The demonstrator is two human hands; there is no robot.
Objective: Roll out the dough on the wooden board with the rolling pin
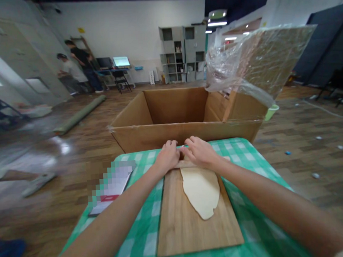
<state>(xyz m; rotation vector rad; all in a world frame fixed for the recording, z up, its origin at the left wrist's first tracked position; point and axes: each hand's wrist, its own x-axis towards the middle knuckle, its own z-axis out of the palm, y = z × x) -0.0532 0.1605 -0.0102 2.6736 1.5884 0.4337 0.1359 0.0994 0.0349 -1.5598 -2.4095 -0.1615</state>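
A flat, pale sheet of dough [203,192] lies on a wooden board [177,225], narrowing towards the near end. Across the far part of the board sits a light wooden rolling pin [188,164]. My left hand [168,156] is on the pin's left part with its fingers bent forward over it. On the right part rests my right hand [200,152], fingers curled, the end of the pin showing past the wrist. The two hands are close together, and their fingertips and the far end of the dough are partly hidden.
The table wears a green-and-white checked cloth [148,219]. To the left lies a blurred-out flat device [114,188]. A large open cardboard box [186,133] stands just beyond the table, with a plastic-wrapped panel [280,56] at its right. Two people [82,66] stand far left.
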